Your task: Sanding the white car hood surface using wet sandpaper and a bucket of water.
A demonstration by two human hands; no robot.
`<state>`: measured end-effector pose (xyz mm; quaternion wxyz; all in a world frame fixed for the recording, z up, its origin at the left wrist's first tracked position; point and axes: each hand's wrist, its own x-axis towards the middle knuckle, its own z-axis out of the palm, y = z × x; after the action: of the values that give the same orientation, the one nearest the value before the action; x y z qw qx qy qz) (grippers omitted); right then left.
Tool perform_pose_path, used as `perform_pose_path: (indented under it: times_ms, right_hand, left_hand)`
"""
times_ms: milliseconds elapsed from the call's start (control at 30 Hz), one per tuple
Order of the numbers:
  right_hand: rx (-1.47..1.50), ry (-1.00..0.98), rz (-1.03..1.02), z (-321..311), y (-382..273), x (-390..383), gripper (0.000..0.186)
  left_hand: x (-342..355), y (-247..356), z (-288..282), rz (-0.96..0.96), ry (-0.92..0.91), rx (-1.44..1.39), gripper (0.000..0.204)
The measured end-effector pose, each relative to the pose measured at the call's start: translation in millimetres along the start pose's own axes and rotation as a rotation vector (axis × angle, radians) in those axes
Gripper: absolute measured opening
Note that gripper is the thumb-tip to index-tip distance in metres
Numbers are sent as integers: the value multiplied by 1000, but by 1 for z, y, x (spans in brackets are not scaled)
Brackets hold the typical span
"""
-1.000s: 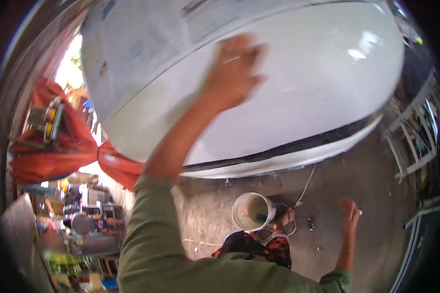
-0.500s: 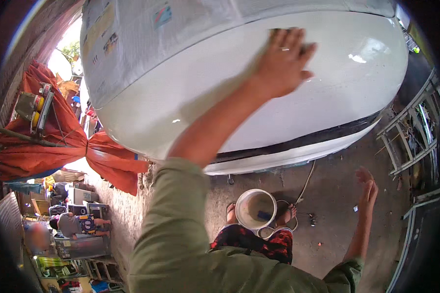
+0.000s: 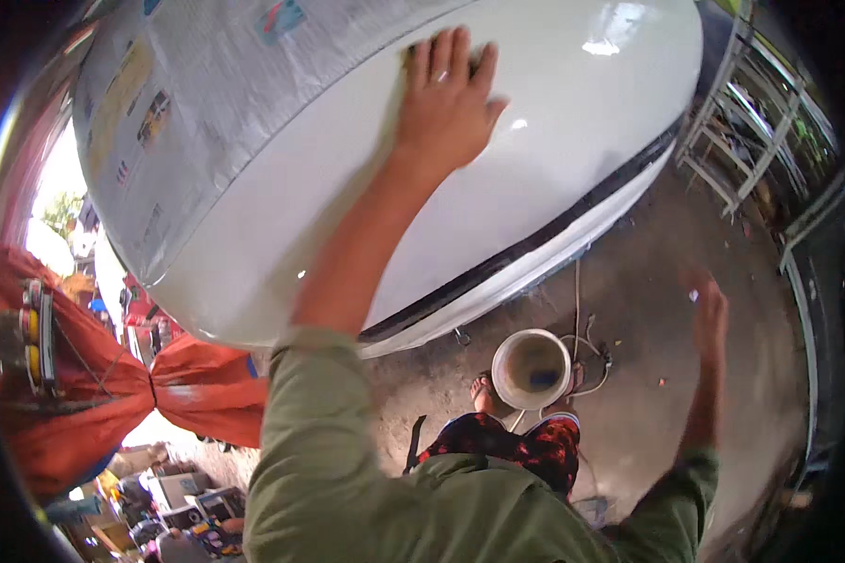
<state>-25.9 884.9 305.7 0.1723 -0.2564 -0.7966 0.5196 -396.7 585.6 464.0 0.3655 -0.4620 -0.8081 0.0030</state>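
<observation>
My left hand point(image 3: 444, 108) lies with outstretched fingers on a large glossy white curved panel point(image 3: 554, 122). A dark edge shows past its fingertips and beside the index finger. It looks like a thin pad point(image 3: 407, 58) pressed under the fingers, mostly hidden by them. Above the hand, a greyish sheet point(image 3: 225, 103) with printed patches covers the panel's upper part. Along the panel's lower part runs a black strip point(image 3: 498, 270). Over the floor at the right hangs my right hand point(image 3: 711, 310), holding nothing that I can see, its fingers loosely apart and somewhat blurred.
A white bucket point(image 3: 502, 349) with murky contents stands by my feet. A thin hose point(image 3: 577, 291) lies beside it. Metal ladder-like frames point(image 3: 742, 141) lean at the right. Orange tarpaulin point(image 3: 207, 389) hangs at the left, above a cluttered pile of household things point(image 3: 174, 493).
My left hand has shifted left and a little up in the view, staying on the white panel. The whole view has turned, with the panel tilting leftward. My right hand remains raised over the floor.
</observation>
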Motion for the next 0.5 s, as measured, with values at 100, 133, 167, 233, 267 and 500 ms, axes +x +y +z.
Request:
perform_pose_path:
  times_ms: [100,133,167,233,267,500]
  right_hand:
    - [-32,-118,-126,32,-26,-18,49]
    - [14,-15,1,15,0,-53,50]
    - [71,83,120,3,26,-92,52]
    - [169,232,322,-54,105,-170,54]
    - [182,254,326,-54,111,-167,54]
    - [165,-91,-66,84,-11,-44,59]
  left_hand:
    - [-22,-14,-8,62,-136,3,60]
    - [-56,-19,-31,65,-254,11,62]
    - [-102,-34,-52,22,-330,55,63]
    - [-154,-48,-63,-16,-381,81,65]
    - [-161,-48,-59,-1,-386,110,66]
    - [38,31,27,127,-45,92,60]
